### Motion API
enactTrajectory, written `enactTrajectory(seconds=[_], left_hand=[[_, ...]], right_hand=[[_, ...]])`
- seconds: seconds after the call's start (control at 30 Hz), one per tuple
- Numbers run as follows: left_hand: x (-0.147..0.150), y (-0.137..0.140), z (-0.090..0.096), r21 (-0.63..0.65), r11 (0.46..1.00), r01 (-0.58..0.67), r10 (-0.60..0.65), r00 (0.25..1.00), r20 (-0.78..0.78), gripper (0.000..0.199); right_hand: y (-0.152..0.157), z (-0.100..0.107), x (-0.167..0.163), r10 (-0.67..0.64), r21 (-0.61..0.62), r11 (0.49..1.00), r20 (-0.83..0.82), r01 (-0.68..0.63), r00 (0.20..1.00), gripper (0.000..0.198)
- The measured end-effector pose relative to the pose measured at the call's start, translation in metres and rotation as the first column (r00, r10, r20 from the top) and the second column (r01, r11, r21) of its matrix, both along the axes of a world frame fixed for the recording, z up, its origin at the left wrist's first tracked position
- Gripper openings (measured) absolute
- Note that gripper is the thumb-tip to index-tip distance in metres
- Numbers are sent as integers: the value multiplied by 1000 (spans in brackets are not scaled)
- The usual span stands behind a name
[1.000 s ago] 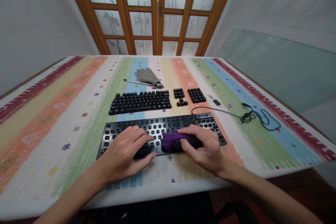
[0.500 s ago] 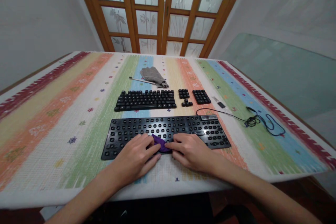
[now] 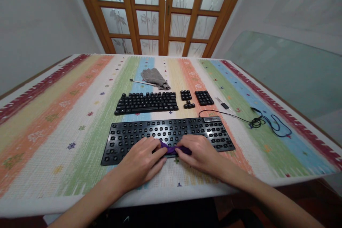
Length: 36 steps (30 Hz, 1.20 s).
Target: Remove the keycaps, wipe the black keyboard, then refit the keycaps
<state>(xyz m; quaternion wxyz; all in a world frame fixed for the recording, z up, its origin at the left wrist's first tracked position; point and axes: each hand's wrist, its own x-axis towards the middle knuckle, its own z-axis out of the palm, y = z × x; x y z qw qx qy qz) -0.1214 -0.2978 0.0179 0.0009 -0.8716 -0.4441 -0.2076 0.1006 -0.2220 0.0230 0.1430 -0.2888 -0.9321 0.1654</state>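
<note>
A purple cloth [image 3: 172, 149] is stretched between my two hands, low over the front edge of a black keyboard base [image 3: 157, 128]. The base has its keycaps off and its switches bare. My left hand [image 3: 145, 156] pinches the cloth's left end, fingers curled. On the other end, my right hand [image 3: 196, 151] is closed with thumb and fingers together. Part of the base's lower rows is hidden under both hands. Behind it lie the loose black keycaps [image 3: 146, 102], laid out in keyboard order, with a number-pad block [image 3: 204, 98] to the right.
A grey cloth [image 3: 155, 77] and a thin white brush [image 3: 143, 82] lie beyond the keycaps. To the right are a small tool with a black handle [image 3: 224, 105] and the keyboard's coiled cable [image 3: 258, 122]. A striped tablecloth [image 3: 88, 142] covers the table.
My right hand has taken hold of the purple cloth's right end and moved slightly right. The cloth, bunched near my left fingers before, now spans both hands as a narrow strip.
</note>
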Motion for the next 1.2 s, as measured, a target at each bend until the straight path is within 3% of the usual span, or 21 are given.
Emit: enactTrajectory(seconds=[0.17, 0.47, 0.8, 0.97, 1.2], left_hand=[[6, 1, -3, 33, 999, 10, -11, 1000, 6, 17], [10, 2, 0, 45, 999, 9, -9, 1000, -1, 14], [15, 7, 0, 47, 999, -23, 26, 998, -64, 14], [18, 7, 1, 40, 999, -30, 32, 998, -59, 15], [19, 7, 2, 59, 997, -43, 48, 995, -85, 17]], right_hand=[[-2, -1, 2, -14, -58, 998, -30, 12, 999, 8], [3, 7, 4, -51, -61, 997, 82, 56, 995, 12], [1, 9, 8, 62, 33, 997, 149, -68, 987, 16], [-5, 10, 7, 20, 89, 995, 208, -40, 978, 17], [-8, 13, 6, -22, 62, 998, 274, 5, 961, 14]])
